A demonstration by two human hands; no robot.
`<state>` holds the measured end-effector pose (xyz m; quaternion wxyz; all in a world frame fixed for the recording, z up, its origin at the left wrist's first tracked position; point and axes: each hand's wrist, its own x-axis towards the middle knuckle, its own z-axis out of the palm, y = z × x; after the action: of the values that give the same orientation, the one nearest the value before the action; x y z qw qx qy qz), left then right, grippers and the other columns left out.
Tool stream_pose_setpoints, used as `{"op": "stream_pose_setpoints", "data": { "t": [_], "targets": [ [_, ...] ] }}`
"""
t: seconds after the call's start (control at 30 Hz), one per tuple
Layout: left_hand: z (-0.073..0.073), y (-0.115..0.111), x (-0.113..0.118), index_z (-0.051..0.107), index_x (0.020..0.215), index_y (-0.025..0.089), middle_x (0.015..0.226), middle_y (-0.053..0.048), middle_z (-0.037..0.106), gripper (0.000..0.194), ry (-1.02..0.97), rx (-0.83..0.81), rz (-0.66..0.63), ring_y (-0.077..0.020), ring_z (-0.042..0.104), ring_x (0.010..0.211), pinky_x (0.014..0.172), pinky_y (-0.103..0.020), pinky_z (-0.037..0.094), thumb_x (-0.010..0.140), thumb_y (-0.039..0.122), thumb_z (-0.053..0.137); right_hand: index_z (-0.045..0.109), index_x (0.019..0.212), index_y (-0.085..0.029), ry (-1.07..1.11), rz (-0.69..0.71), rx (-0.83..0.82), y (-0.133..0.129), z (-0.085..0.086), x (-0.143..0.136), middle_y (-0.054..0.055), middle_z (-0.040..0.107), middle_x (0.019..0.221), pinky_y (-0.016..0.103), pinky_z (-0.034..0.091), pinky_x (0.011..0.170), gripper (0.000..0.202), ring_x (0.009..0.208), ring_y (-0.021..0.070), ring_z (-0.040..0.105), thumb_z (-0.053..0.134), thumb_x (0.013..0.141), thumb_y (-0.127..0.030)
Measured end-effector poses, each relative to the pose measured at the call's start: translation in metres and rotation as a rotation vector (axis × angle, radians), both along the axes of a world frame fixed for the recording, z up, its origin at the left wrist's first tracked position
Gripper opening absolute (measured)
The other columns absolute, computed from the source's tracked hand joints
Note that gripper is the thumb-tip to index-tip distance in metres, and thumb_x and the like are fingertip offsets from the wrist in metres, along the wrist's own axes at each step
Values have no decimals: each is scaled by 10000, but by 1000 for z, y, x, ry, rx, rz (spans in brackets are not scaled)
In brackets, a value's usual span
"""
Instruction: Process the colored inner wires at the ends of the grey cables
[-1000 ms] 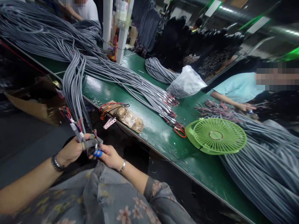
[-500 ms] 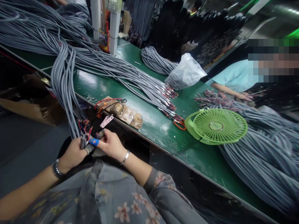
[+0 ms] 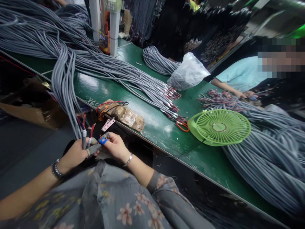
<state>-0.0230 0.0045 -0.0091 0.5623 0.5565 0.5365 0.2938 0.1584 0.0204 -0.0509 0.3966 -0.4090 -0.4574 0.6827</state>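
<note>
My left hand [image 3: 76, 153], its thumb and finger wrapped in grey tape, is closed round the ends of several grey cables [image 3: 84, 139]. Coloured inner wires [image 3: 91, 129] stick up from these ends. My right hand [image 3: 117, 149], with blue tape on the thumb, is pinched against the left fingertips on thin wires, partly hidden by the fingers. From the left hand, the grey cable bundle [image 3: 64, 79] runs up over the table edge. A pink clip [image 3: 108, 125] sits just beyond my right hand, at the edge.
On the green table [image 3: 162, 128] lie a taped wooden block [image 3: 130, 117], more grey cables [image 3: 133, 76] with stripped ends, a plastic bag [image 3: 189, 71] and a green fan [image 3: 219, 127]. A co-worker's hand [image 3: 250, 94] is at cables on the right. A cardboard box [image 3: 26, 113] stands lower left.
My right hand has drawn slightly right, and its thumb now pinches at the left fingertips. The coloured wires in my left hand stand more apart. The co-worker's hands have shifted slightly.
</note>
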Motion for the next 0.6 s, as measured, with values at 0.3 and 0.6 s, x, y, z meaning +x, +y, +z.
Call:
{"op": "stream_pose_setpoints", "data": {
  "t": [0.3,0.6],
  "targets": [
    [-4,-6,7,761,596,203,604,-98,752,426,-71,-29,329,-145,507,511,497,-267,372,608,602,909,574,720,-244,-17,-35,10,-2,1,-1,-80,527,611,242,435,567,566,584,109,450,1003,724,-613],
    [-1,-5,5,729,539,226,538,-63,689,405,-28,14,144,-151,487,501,512,-287,366,695,585,833,669,886,-238,-18,23,-8,7,1,2,-41,656,787,269,529,666,488,711,146,588,1008,768,-570]
  ]
}}
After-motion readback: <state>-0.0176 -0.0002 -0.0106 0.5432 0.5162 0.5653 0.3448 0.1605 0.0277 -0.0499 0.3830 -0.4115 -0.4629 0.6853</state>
